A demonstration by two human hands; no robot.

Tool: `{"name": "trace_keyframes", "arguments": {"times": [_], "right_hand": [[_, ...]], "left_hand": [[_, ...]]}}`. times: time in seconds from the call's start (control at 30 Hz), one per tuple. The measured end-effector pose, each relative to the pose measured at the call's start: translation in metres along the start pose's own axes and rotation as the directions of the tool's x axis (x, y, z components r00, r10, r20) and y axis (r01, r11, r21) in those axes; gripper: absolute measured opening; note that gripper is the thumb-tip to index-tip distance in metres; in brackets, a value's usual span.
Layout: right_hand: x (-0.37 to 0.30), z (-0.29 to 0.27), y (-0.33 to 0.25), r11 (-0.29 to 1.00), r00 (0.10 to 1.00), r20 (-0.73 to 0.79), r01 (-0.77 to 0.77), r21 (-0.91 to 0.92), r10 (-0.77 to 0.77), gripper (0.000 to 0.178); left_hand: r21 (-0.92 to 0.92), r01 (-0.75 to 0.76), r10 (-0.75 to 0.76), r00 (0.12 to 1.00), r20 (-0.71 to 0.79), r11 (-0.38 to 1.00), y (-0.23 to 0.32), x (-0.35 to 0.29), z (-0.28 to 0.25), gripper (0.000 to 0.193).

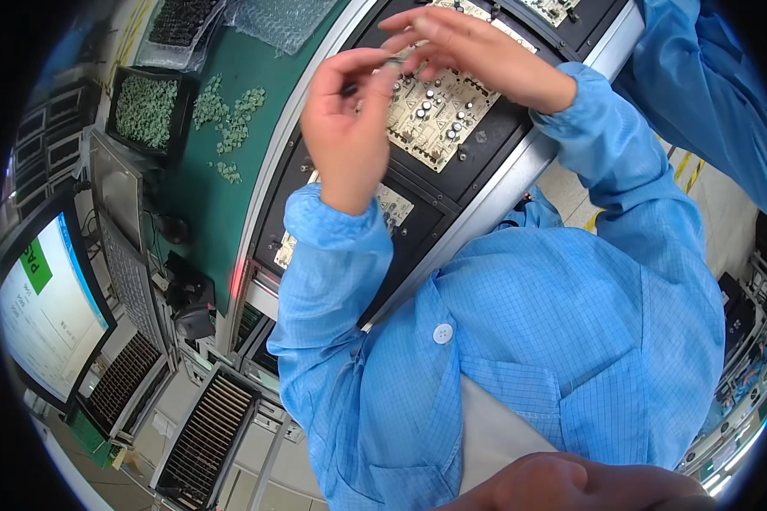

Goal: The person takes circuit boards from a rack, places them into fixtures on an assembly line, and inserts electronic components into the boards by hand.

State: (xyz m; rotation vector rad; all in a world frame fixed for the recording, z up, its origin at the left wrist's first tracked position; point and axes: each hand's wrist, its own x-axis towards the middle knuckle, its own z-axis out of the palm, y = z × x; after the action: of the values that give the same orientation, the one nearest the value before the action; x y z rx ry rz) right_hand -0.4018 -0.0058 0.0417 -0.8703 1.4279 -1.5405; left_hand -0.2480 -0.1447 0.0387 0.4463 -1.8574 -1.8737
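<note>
My left hand (pixel 347 128) is raised over the circuit boards, its thumb and index finger pinched near the fingertips of my right hand. A small dark piece shows at the pinch, and another dark bit shows inside the curled fingers; both are too small to name. My right hand (pixel 486 60) reaches in from the right, palm down, with fingers stretched out and somewhat apart. Below both hands lies a cream circuit board (pixel 439 128) with black capacitors, set in a black carrier (pixel 490 140). A second board (pixel 394 206) is partly hidden by my left wrist.
Left of the metal rail (pixel 273 162), small green disc-shaped parts (pixel 234 128) lie on a green mat (pixel 204 183). More fill a black bin (pixel 145 111). Bubble wrap (pixel 277 21), a monitor (pixel 55 298) and a slotted rack (pixel 204 439) stand around. Another person's blue sleeve (pixel 707 94) is at the right.
</note>
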Motion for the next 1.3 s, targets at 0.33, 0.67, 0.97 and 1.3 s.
{"name": "trace_keyframes", "arguments": {"times": [0.33,0.67,0.97,1.3], "right_hand": [[-0.061,-0.006,-0.005,0.783,0.926,-0.196,-0.144,0.605,0.322,0.042],[-0.077,-0.036,0.005,0.972,0.886,-0.402,-0.195,0.132,0.232,0.025],[-0.100,-0.013,0.034,0.565,0.913,-0.157,0.093,-0.820,-0.378,0.020],[-0.096,0.001,0.038,0.455,0.888,-0.148,0.075,-0.887,-0.435,0.015]], "left_hand": [[0.708,-0.428,0.238,0.903,0.357,0.561,0.005,0.014,-0.004,0.002],[0.746,-0.574,0.302,0.817,0.491,0.339,0.000,0.014,0.019,0.007],[0.763,-0.585,0.296,0.807,0.511,0.275,-0.023,0.014,0.043,0.012],[0.699,-0.528,0.321,0.849,0.420,0.482,-0.020,0.010,0.024,0.012]]}}
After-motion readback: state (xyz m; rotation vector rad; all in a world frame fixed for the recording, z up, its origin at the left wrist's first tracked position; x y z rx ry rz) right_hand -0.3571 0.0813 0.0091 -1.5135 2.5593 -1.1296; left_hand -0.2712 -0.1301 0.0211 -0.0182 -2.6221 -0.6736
